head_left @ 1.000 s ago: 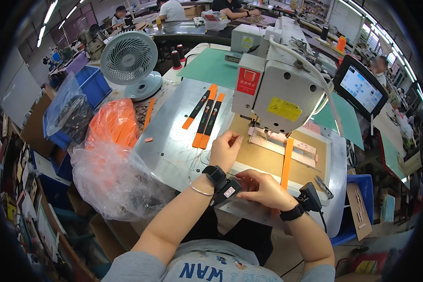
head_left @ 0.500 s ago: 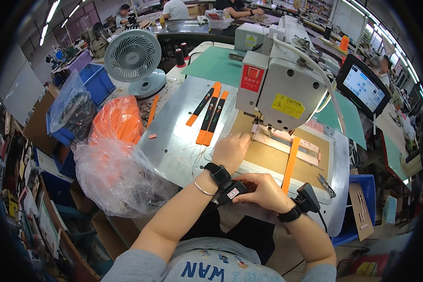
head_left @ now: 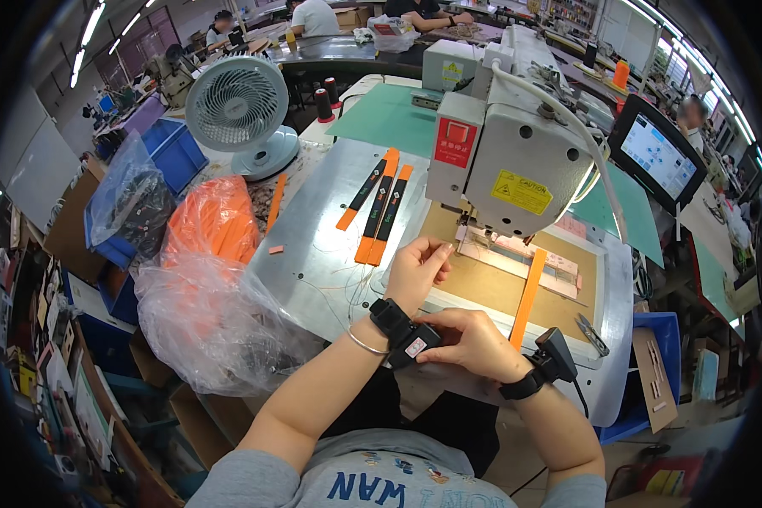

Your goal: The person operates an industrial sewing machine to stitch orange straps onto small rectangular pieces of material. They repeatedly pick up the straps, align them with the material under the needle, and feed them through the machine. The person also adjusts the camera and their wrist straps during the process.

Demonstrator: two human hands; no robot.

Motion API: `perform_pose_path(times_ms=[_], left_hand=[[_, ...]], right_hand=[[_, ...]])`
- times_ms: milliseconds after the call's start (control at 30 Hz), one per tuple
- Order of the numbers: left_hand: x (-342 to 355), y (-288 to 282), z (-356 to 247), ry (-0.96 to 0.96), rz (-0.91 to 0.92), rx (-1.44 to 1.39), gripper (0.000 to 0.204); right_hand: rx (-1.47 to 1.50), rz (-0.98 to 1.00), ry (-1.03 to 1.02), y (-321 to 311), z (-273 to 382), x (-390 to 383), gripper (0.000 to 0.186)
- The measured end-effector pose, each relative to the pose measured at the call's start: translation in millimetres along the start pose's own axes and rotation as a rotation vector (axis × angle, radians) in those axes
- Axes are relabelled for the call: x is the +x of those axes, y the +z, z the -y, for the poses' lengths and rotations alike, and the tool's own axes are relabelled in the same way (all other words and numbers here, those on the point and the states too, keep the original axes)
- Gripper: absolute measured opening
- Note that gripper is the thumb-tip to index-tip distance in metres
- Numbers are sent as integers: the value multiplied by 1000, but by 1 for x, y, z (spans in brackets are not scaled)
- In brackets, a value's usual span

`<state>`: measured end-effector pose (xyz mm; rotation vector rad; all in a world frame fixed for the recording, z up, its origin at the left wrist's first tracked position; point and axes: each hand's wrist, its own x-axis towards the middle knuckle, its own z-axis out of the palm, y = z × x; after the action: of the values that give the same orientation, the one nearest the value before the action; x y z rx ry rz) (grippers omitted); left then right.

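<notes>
My left hand [head_left: 421,269] is closed, its fingers curled and turned toward the sewing machine [head_left: 516,140], just left of the clamp plate [head_left: 516,258]. Whatever the fingers may hold is too small to see. My right hand [head_left: 474,343] pinches a black box-shaped device [head_left: 415,345] strapped to my left wrist, thumb and fingers on its right side. An orange strap [head_left: 529,296] lies from the clamp plate down over the frame's near edge. Left of the machine, several orange-and-black straps [head_left: 385,212] rest on the metal table [head_left: 305,245].
Thread snips [head_left: 593,334] lie at the table's right. A plastic bag of orange straps [head_left: 212,229] bulges on the left, by a fan [head_left: 241,110]. A screen [head_left: 656,157] stands at right, above a blue bin [head_left: 652,381]. Loose threads trail beside my left wrist. People sit farther back.
My left hand has drawn slightly back from the clamp plate, its fingers now more curled. My right hand stays on the wrist device.
</notes>
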<state>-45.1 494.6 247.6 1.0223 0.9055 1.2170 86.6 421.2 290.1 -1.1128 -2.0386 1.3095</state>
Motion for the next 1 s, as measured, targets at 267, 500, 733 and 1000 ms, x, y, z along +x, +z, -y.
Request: perform_pose_path(times_ms=[267, 500, 733, 1000], left_hand=[[9, -11, -5, 14, -51, -107, 23], [14, -15, -10, -23, -72, -339, 26], [18, -19, -26, -119, -40, -696, 26], [10, -16, -34, -149, 98, -878, 23]], right_hand=[[54, -37, 67, 2, -3, -3, 51], [256, 46, 244, 7, 2, -4, 41], [422, 50, 224, 11, 10, -4, 25], [371, 11, 130, 16, 15, -5, 27]])
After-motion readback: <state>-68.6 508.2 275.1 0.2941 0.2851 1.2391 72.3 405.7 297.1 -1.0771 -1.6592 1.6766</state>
